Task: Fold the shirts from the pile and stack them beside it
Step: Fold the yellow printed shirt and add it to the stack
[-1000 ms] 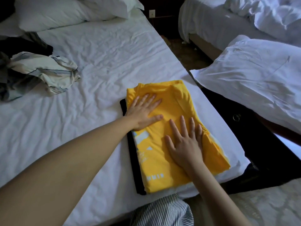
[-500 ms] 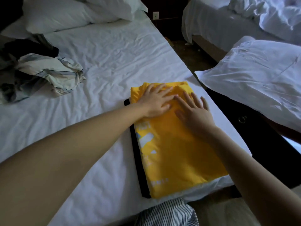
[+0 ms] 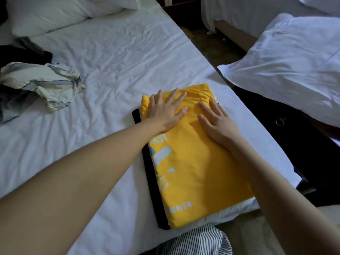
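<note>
A folded yellow shirt (image 3: 200,173) lies on the near right part of the bed (image 3: 114,57), close to its right edge. It forms a long, smooth rectangle that runs from near to far and slants a little to the left at the far end. White and pale blue print runs down its left side, with the letters "AST" and "MMER" readable. A few small wrinkles gather at its far end. It rests on a folded black shirt (image 3: 148,168), of which only a narrow strip shows along the left side.

Both hands lie flat on the far end of the yellow shirt and grip nothing. The left hand (image 3: 164,112) presses down with its fingers spread wide. The right hand (image 3: 218,124) rests just right of it with its fingers straight and slightly apart.

The pile (image 3: 40,85) of crumpled clothes, pale with dark trim over darker cloth, sits at the left edge of the bed, well apart from the stack. A white pillow (image 3: 47,15) lies at the far left. Another pillow (image 3: 294,59) lies off the bed to the right. Striped cloth (image 3: 198,240) shows at the near edge.
</note>
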`<state>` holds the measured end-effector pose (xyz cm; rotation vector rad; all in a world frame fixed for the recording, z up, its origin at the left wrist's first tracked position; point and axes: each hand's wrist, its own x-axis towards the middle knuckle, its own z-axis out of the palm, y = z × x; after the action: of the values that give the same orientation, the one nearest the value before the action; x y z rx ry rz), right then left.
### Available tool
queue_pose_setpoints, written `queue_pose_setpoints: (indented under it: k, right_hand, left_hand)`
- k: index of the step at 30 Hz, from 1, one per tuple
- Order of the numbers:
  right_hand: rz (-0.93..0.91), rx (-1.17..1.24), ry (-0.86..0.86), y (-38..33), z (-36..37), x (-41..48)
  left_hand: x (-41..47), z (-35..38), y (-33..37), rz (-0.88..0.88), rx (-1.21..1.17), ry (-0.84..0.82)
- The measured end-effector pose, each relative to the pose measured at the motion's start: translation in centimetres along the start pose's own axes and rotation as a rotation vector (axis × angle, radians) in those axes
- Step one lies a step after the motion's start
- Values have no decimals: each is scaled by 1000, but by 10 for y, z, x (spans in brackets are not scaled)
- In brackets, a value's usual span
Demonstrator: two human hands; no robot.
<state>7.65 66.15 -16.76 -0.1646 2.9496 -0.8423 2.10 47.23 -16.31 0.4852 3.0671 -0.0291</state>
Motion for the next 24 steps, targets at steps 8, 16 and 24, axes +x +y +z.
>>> queue_pose_setpoints:
  k: [8, 16, 24]
  right_hand:
    - [-80, -220, 148, -5, -3, -23]
    - [-307, -474, 108, -48, 32, -90]
    - [-425, -478, -20, -72, 57, -162]
  left_hand:
    - [-113, 8, 39, 204, -66, -78]
    - [-209, 26, 13, 840, 64, 83]
    - [-259, 23, -62, 652, 81, -124]
